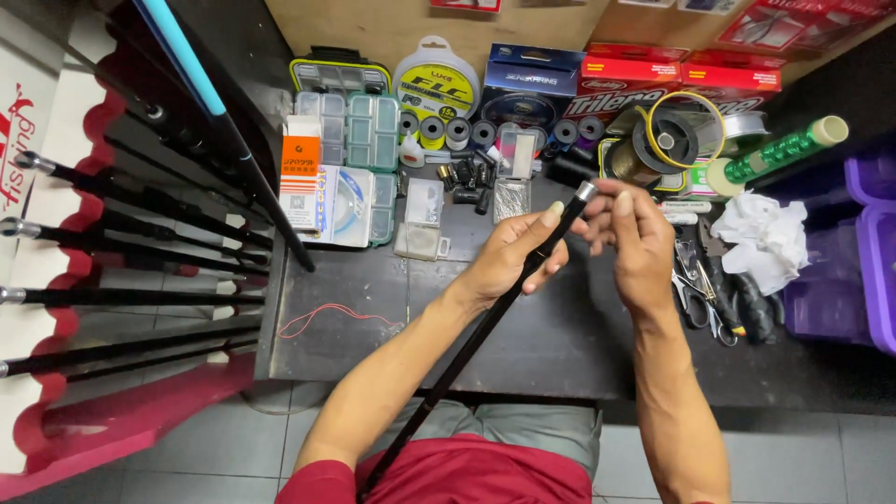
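Note:
My left hand (515,250) grips a long black rod section (471,341) near its upper end; the rod slants from my lap up to a silver tip (585,190). The fingers of my right hand (633,233) pinch at that silver tip. Both hands hover above a dark worktable (551,336).
Along the table's back lie clear compartment boxes (359,131), line spools (436,86), boxed line (532,82), small black parts (467,177) and a green spool (779,149). Scissors and pliers (705,285) and a crumpled white cloth (765,233) lie right. Several rods (131,233) rest on a red rack left. A red thread (336,313) lies near the front.

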